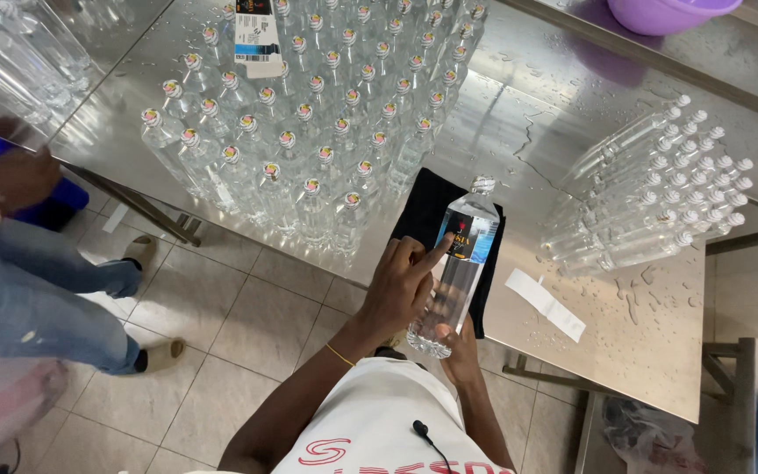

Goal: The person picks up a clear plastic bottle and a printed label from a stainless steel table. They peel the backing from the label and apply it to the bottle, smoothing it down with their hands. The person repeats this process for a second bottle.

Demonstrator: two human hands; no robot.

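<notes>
There is one view only, from the camera on my head, looking steeply down past my chest. My own shirt fills the bottom edge, so the lens sits close above my body, with my arms reaching up into the middle of the frame. The steel counter (572, 290) runs across the upper half, tilted in the frame, with its near edge slanting from upper left to lower right. The tiled floor (247, 325) shows below that edge on the left, farther off. With no second view, nothing is shared between cameras.
</notes>
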